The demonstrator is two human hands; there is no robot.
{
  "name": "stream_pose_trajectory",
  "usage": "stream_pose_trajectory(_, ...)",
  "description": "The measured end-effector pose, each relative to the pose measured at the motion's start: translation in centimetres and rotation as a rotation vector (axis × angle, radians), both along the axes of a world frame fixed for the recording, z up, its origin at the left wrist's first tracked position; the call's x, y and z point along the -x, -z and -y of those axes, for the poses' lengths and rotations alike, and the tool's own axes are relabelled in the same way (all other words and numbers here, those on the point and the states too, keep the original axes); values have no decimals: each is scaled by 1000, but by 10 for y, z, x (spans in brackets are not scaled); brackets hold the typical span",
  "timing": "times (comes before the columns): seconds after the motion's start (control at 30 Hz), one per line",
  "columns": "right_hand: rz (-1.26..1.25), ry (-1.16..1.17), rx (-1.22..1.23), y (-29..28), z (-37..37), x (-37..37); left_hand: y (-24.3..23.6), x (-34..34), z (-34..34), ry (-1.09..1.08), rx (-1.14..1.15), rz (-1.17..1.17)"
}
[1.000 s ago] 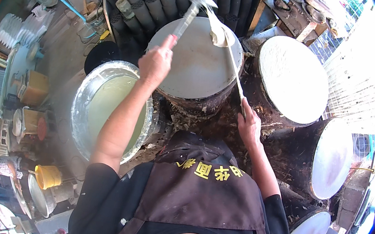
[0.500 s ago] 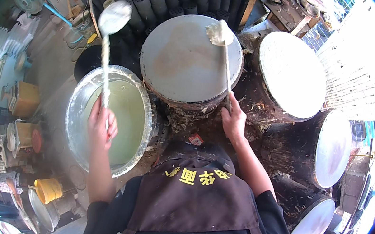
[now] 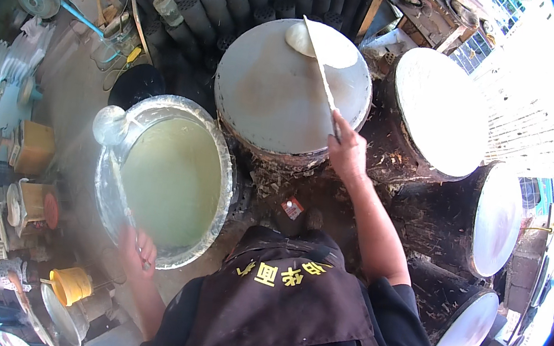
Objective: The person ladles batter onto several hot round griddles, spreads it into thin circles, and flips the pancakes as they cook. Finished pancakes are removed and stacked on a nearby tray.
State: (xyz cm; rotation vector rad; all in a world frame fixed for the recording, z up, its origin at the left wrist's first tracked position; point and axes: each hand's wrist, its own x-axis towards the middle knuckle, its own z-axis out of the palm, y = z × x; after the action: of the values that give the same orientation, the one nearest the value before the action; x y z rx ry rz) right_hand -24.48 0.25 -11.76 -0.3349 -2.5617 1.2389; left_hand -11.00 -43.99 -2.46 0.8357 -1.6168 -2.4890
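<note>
Head view: our left grip [image 3: 137, 251] clasps a ladle [image 3: 111, 125], our right grip [image 3: 347, 149] a thin stick [image 3: 321, 68], probably best swept lightly, evenly through white batter [image 3: 341, 49] on the griddle [image 3: 267, 90].

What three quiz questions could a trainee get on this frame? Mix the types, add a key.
1. Which hand holds the ladle? A) right B) left C) neither
2. True or false: the right hand is empty.
3. What is inside the large round pot?

Key: 1. B, the left hand. 2. False; it grips a thin stick. 3. A pale liquid.
</note>
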Motion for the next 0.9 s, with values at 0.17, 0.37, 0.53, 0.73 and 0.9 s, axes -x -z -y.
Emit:
stream_pose_trajectory(0.17, 116, 133, 56, -13, -21, 3, -6, -26, 17, 0, 22, -73)
stream_pose_trajectory(0.37, 13, 7, -221, 23, 23, 38, -19, -28, 16, -44, 15, -70)
stream_pose_trajectory(0.53, 115, 151, -67, 17, -30, 37, -13, -53, 36, 40, -209, -146)
stream_pose_trajectory(0.73, 44, -10, -164, 5, 25, 59, -14, -49, 48, 153, -474, -190)
stream_pose_trajectory(0.9, 99, 16, -137, 0, -29, 57, -14, -52, 56, 221, -504, -219)
